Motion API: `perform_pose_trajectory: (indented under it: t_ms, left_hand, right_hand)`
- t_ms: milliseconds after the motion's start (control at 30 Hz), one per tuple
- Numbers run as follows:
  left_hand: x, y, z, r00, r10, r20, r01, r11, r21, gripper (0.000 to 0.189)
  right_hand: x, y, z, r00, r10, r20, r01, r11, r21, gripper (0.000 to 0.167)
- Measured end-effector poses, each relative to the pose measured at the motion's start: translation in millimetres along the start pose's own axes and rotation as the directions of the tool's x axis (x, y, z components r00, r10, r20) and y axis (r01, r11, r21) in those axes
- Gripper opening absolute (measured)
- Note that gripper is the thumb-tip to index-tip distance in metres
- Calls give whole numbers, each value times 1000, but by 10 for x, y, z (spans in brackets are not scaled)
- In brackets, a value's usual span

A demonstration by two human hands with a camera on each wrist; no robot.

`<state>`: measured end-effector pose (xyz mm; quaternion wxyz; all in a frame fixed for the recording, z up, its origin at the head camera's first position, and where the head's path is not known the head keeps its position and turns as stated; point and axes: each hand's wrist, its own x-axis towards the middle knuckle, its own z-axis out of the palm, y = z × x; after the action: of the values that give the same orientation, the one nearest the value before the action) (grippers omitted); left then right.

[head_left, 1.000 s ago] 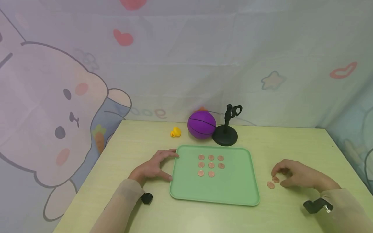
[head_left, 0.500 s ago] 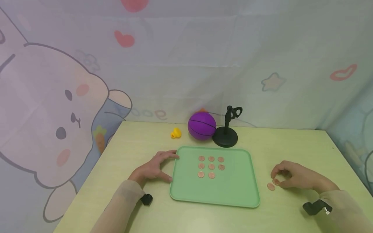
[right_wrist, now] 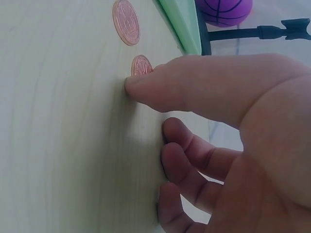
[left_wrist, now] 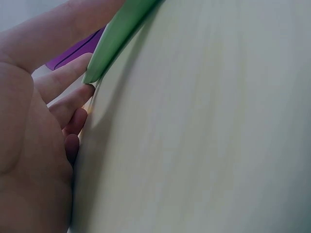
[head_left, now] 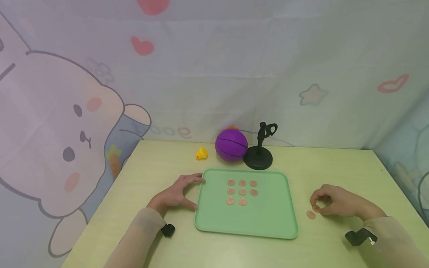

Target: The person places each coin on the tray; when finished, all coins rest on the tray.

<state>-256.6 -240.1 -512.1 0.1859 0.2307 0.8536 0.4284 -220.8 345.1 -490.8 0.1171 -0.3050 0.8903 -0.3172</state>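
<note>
My right hand (head_left: 340, 201) pinches a copper coin (head_left: 315, 209) between thumb and forefinger, down at the tabletop right of the tray. In the right wrist view the thumb partly covers this coin (right_wrist: 141, 65). Another copper coin (head_left: 311, 214) lies flat on the table beside it. My left hand (head_left: 174, 192) rests against the left rim of a green tray (head_left: 268, 223), thumb and fingers spread and touching it. On the tray, several copper coins (head_left: 242, 192) lie in rows, with two in the nearest row.
Behind the tray stand a purple ball (head_left: 231, 145), a black stand (head_left: 258, 158) with a round base, and a small yellow toy duck (head_left: 202, 153). A printed cloth (head_left: 214, 74) hangs behind the pale wooden table (head_left: 345, 163).
My right thumb and forefinger have closed on the coin they were hovering around. My left hand stays at the tray rim, and the coins on the tray have not moved.
</note>
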Motion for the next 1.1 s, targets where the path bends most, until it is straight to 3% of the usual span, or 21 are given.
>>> perform_pose_trajectory:
  t_ms: [667, 1100]
  left_hand:
    - [5, -28, 11, 999, 31, -12, -31, 1000, -1, 85]
    - [1, -17, 6, 999, 38, -10, -38, 999, 22, 86]
  right_hand:
    - [25, -70, 11, 993, 111, 25, -110, 993, -32, 17]
    - [-15, -51, 73, 997, 47, -57, -49, 998, -31, 22]
